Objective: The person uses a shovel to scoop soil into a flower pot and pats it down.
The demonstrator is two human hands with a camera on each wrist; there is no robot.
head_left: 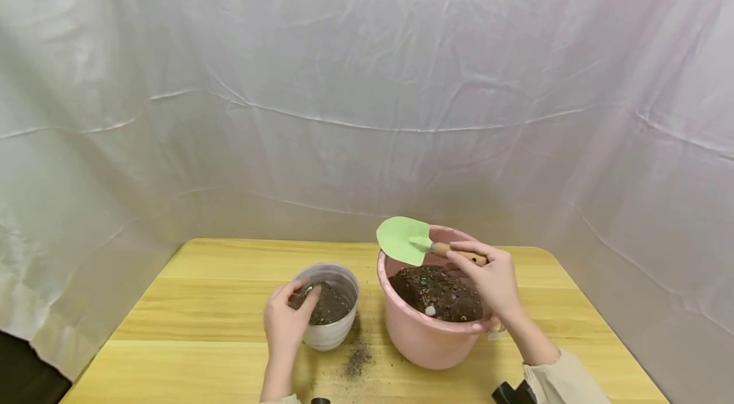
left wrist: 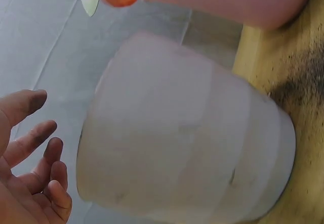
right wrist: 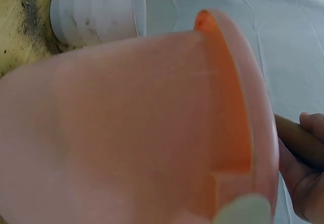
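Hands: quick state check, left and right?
Left hand: open, fingertips on the soil in the white pot.
Right hand: gripping the green trowel by its wooden handle.

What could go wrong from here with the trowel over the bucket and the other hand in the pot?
1. The right hand holds the green trowel by the end of its wooden handle; soil carried across the gap would likely add to the spilled soil on the table.
2. The left hand has fingers inside the white pot, in the way of pouring.
3. That hand's press might tip the pot.
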